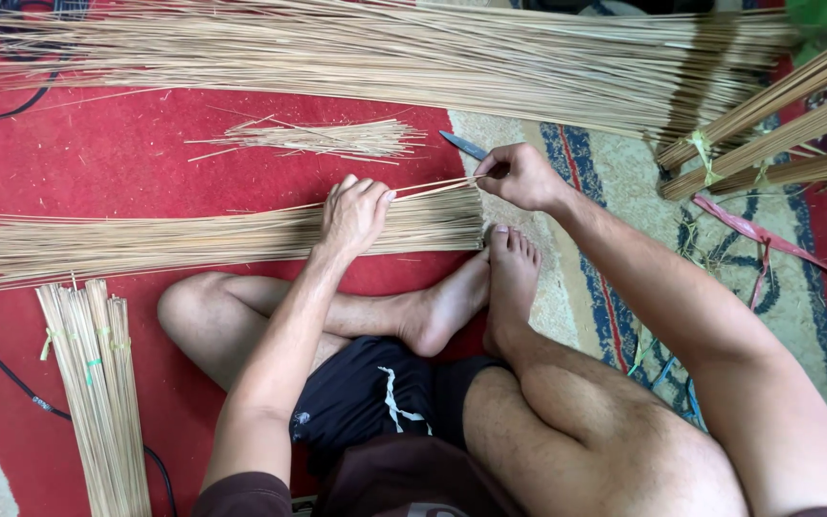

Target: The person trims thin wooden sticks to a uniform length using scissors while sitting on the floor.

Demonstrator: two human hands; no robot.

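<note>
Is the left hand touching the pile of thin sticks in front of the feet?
Touching. The head view shows the left hand resting palm-down on the stick pile, its fingers pressing the strands.

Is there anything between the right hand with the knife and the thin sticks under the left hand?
Nothing visible stands between them. The right hand holds the knife right at the raised sticks, and the left hand presses the flat layer of sticks.
</note>
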